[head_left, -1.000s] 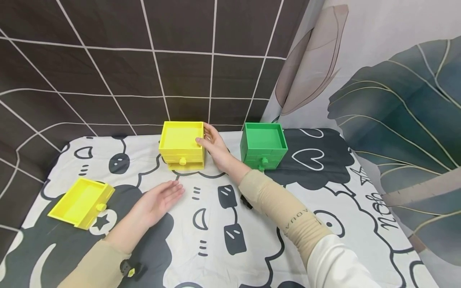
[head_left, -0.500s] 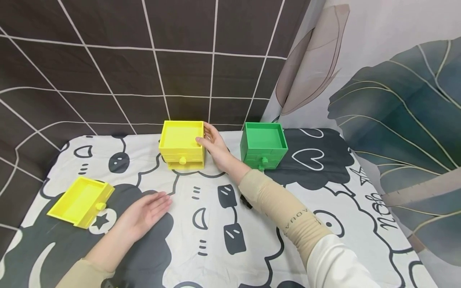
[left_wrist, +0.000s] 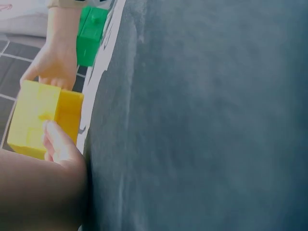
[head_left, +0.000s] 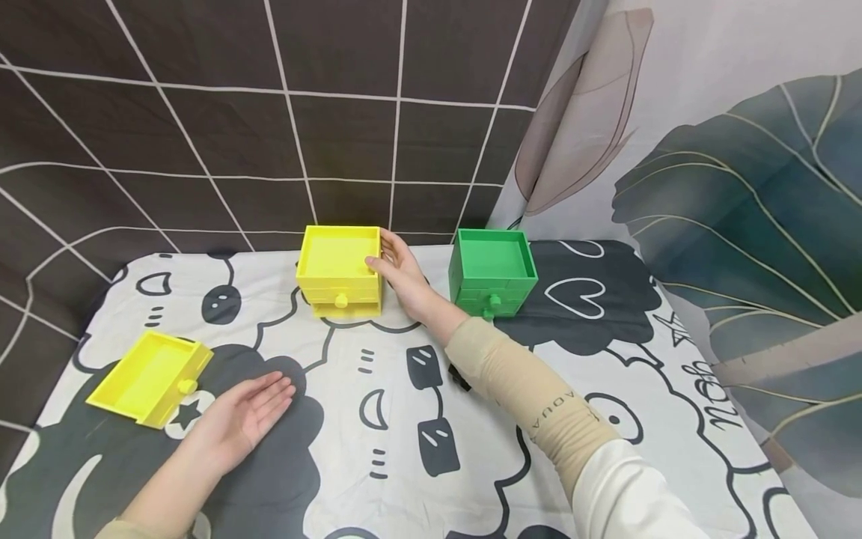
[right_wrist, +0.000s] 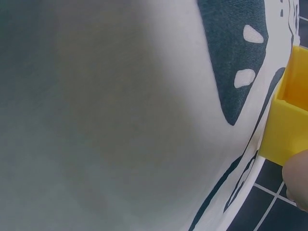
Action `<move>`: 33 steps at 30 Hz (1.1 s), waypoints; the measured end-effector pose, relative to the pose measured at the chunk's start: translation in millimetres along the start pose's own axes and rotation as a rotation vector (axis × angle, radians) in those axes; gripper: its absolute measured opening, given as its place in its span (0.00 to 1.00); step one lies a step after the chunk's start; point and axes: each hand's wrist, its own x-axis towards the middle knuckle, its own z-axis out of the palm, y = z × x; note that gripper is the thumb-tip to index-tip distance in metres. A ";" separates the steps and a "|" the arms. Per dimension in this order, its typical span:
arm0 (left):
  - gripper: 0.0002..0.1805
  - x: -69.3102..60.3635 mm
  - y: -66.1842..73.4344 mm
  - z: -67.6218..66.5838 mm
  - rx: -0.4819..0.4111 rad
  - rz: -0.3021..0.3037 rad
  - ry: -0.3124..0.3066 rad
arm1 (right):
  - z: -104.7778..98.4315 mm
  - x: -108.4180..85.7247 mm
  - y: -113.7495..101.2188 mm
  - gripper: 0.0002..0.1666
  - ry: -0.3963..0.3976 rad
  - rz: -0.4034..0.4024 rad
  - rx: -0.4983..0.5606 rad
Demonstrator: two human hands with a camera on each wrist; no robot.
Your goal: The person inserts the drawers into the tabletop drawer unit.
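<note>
A small yellow drawer cabinet [head_left: 339,258] stands upright near the back edge, with a round knob on its upper drawer and an open slot below. My right hand [head_left: 406,278] grips its right side, thumb over the top rim; the fingers behind are partly hidden. That thumb [right_wrist: 297,175] also shows in the right wrist view against the yellow wall. To the left lies a pulled-out yellow drawer [head_left: 151,376], hollow side up, knob facing right. Between drawer and cabinet, my left hand [head_left: 245,415] hovers palm up with straight, relaxed fingers, holding nothing.
A green drawer cabinet [head_left: 493,271] stands right of my right hand. A patterned black-and-white cloth [head_left: 364,479] covers the table. Behind rises a dark gridded curtain [head_left: 350,135], with a leaf-print curtain [head_left: 741,224] at the right.
My left hand has drawn back from near the yellow cabinet, moving left and toward me, close to the loose drawer. My right hand and both cabinets have stayed in place.
</note>
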 end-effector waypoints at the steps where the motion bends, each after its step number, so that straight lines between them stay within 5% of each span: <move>1: 0.22 -1.3 0.6 -2.8 -0.015 0.000 -0.008 | 0.0 0.1 0.0 0.44 0.000 -0.003 -0.001; 8: 0.21 -9.9 2.3 -17.2 -0.063 0.013 -0.035 | -0.1 0.2 0.5 0.43 0.002 -0.004 -0.011; 18: 0.20 -19.7 4.9 -30.0 -0.199 0.008 -0.175 | -0.1 0.5 0.4 0.43 0.005 0.005 -0.022; 33: 0.23 -27.9 9.3 -35.5 -0.317 0.048 -0.064 | 0.0 -0.7 -0.4 0.43 0.009 0.013 -0.029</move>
